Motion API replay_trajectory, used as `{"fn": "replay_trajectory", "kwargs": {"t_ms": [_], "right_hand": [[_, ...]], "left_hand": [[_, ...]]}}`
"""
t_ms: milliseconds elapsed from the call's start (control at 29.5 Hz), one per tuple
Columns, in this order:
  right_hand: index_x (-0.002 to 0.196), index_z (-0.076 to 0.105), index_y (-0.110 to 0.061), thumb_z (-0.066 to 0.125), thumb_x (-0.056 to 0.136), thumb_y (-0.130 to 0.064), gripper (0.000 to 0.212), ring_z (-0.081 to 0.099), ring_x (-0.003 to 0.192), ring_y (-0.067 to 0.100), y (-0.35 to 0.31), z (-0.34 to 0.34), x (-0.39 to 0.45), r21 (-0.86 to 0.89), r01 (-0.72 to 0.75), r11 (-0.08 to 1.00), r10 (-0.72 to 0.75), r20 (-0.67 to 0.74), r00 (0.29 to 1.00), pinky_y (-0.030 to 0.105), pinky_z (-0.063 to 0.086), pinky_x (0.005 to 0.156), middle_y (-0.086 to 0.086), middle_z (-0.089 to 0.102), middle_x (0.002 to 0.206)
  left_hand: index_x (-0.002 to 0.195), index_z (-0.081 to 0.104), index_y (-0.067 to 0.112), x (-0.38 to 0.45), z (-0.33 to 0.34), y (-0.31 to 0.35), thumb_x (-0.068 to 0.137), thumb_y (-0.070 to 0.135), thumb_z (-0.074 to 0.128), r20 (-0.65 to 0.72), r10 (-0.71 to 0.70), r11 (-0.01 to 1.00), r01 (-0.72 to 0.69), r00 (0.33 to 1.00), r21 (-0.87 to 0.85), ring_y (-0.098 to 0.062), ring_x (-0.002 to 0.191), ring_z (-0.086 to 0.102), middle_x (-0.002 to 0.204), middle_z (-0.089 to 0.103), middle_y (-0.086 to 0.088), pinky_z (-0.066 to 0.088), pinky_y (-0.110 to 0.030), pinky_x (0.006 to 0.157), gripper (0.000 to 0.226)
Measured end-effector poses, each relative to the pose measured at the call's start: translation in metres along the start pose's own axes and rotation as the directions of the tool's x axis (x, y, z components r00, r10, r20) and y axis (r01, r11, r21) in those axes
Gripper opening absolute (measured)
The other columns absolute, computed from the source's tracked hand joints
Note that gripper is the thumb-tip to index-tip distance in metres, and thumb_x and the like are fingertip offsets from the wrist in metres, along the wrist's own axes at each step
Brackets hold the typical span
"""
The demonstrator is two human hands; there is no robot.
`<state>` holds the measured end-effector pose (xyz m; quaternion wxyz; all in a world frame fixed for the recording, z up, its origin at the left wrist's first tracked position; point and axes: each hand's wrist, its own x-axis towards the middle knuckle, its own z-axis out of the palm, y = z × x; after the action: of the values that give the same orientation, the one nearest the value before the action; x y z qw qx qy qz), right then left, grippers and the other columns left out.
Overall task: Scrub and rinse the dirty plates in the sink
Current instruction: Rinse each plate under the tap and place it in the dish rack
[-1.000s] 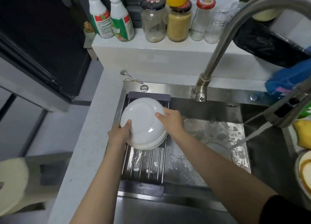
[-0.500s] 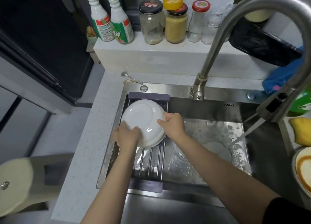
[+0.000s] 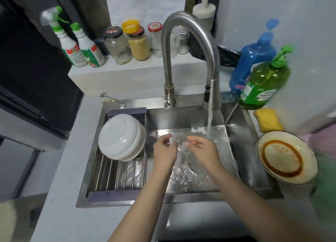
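Note:
Clean white plates point(image 3: 121, 137) lie stacked upside down on the metal drying rack point(image 3: 116, 176) over the left part of the steel sink point(image 3: 241, 150). A dirty plate point(image 3: 286, 157) with a brown sauce ring rests on the sink's right rim. My left hand point(image 3: 164, 150) and my right hand point(image 3: 201, 149) are over the basin, fingers apart, holding nothing, just left of the running water stream point(image 3: 209, 123) from the tap point(image 3: 181, 47).
A yellow sponge point(image 3: 268, 119) lies behind the dirty plate. A green soap bottle point(image 3: 263, 83) and a blue bottle point(image 3: 252, 59) stand at the back right. Jars point(image 3: 139, 43) and spray bottles point(image 3: 78, 47) line the ledge behind. A spoon point(image 3: 112, 99) lies on the counter.
Both hands let go of the white plate, which now rests on the rack, and moved right over the basin near the water. The view shifted right.

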<state>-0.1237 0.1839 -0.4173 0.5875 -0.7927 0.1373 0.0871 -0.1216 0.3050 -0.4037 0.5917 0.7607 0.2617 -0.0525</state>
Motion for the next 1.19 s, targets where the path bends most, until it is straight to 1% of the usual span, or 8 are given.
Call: {"fn": "replay_trajectory", "kwargs": {"t_ms": [204,373,543,645,883,984,1052,1188], "right_hand": [[0.109,0.07,-0.009,0.068,0.086,-0.012,0.023,0.062,0.083,0.009,0.034,-0.107,-0.021,-0.022,-0.007,1.0,0.003,-0.191,0.982,0.006,0.043,0.066,-0.001,0.068,0.093],[0.11,0.07,-0.007,0.067,0.086,-0.012,0.025,0.06,0.089,0.013,0.076,-0.196,-0.035,-0.066,-0.11,0.992,0.08,-0.353,0.932,0.023,0.045,0.078,0.004,0.07,0.102],[0.108,0.071,-0.014,0.066,0.086,-0.014,0.022,0.061,0.097,0.021,0.122,-0.251,-0.042,-0.086,-0.264,0.961,0.199,-0.45,0.871,0.035,0.05,0.089,0.006,0.065,0.111],[0.108,0.071,-0.011,0.068,0.084,-0.011,0.025,0.063,0.1,0.025,0.134,-0.262,-0.041,-0.069,-0.309,0.949,0.239,-0.484,0.842,0.039,0.052,0.09,0.009,0.068,0.111],[0.114,0.067,-0.006,0.065,0.087,-0.009,0.027,0.059,0.102,0.028,0.145,-0.275,-0.039,-0.042,-0.374,0.926,0.308,-0.487,0.817,0.037,0.052,0.087,0.014,0.059,0.117],[0.115,0.067,-0.015,0.068,0.084,-0.014,0.031,0.052,0.109,0.029,0.145,-0.274,-0.035,-0.052,-0.387,0.92,0.287,-0.581,0.761,0.042,0.047,0.094,0.012,0.05,0.123],[0.12,0.063,-0.018,0.069,0.083,-0.016,0.038,0.044,0.118,0.028,0.139,-0.274,-0.034,-0.032,-0.36,0.932,0.259,-0.636,0.727,0.044,0.039,0.102,0.011,0.045,0.128],[0.135,0.05,-0.025,0.064,0.088,-0.017,0.05,0.05,0.121,0.019,0.122,-0.261,-0.021,0.065,-0.167,0.984,0.175,-0.55,0.817,0.044,0.046,0.099,0.001,0.051,0.134]], "left_hand": [[0.098,0.06,0.019,-0.055,0.097,0.013,0.091,0.006,0.055,0.239,0.002,1.0,0.003,0.971,-0.019,-0.012,0.075,0.056,0.084,0.061,0.0,0.044,-0.02,0.071,0.015],[0.085,0.061,0.018,-0.087,0.183,0.008,0.091,0.005,0.056,0.393,-0.072,0.997,0.066,0.917,0.03,-0.017,0.072,0.054,0.077,0.06,0.003,0.046,-0.028,0.073,0.015],[0.101,0.054,0.009,-0.097,0.252,-0.006,0.088,0.014,0.062,0.382,-0.173,0.983,0.133,0.908,0.129,-0.02,0.073,0.055,0.081,0.056,0.0,0.048,-0.03,0.067,0.016],[0.104,0.052,0.01,-0.088,0.273,-0.017,0.081,0.025,0.066,0.364,-0.228,0.965,0.16,0.903,0.207,-0.027,0.089,0.064,0.09,0.059,-0.001,0.056,-0.044,0.083,0.031],[0.087,0.06,0.004,-0.084,0.284,-0.013,0.081,-0.003,0.057,0.339,-0.286,0.954,0.232,0.896,0.191,-0.026,0.057,0.059,0.069,0.06,-0.009,0.056,-0.045,0.065,0.009],[0.071,0.06,0.007,-0.079,0.278,-0.008,0.081,-0.005,0.057,0.35,-0.282,0.958,0.241,0.893,0.157,-0.028,0.059,0.058,0.063,0.058,-0.011,0.057,-0.049,0.065,0.016],[0.073,0.061,0.005,-0.079,0.27,-0.004,0.083,-0.006,0.057,0.369,-0.275,0.961,0.245,0.888,0.125,-0.029,0.062,0.06,0.068,0.06,-0.013,0.058,-0.037,0.055,0.016],[0.078,0.062,0.005,-0.065,0.235,0.004,0.087,-0.008,0.054,0.357,-0.265,0.962,0.272,0.896,0.032,-0.023,0.065,0.061,0.075,0.063,-0.011,0.056,-0.026,0.048,0.018]]}}
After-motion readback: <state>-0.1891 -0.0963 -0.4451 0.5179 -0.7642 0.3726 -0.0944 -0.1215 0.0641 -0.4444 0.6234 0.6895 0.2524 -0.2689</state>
